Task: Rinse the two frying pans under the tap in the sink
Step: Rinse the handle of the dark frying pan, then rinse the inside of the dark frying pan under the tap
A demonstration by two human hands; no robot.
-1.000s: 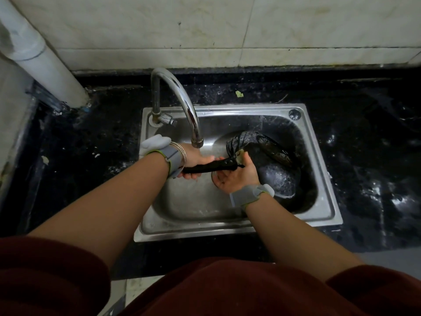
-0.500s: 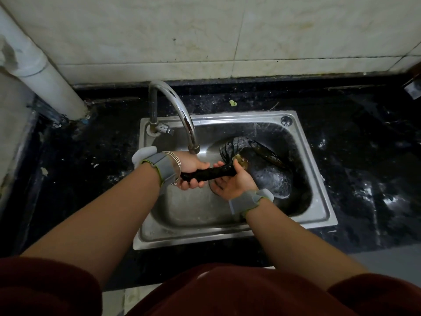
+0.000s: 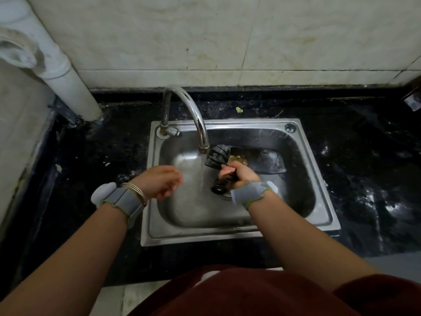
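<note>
Head view: at the sink, a pan held by its handle.

My black surface (image 3: pixel 364 167) carries the steel sink (image 3: pixel 227 236), and the dark pan (image 3: pixel 271 163) lies in its right half; I cannot tell whether a second pan is with it. Water runs from the tap (image 3: pixel 196 117) into the basin, just left of the pan. My right grip (image 3: pixel 241 176) is wrapped round the pan's black handle (image 3: pixel 222 185). My left grip (image 3: pixel 159 183) hovers over the sink's left side, fingers loosely curled, holding nothing.
</note>
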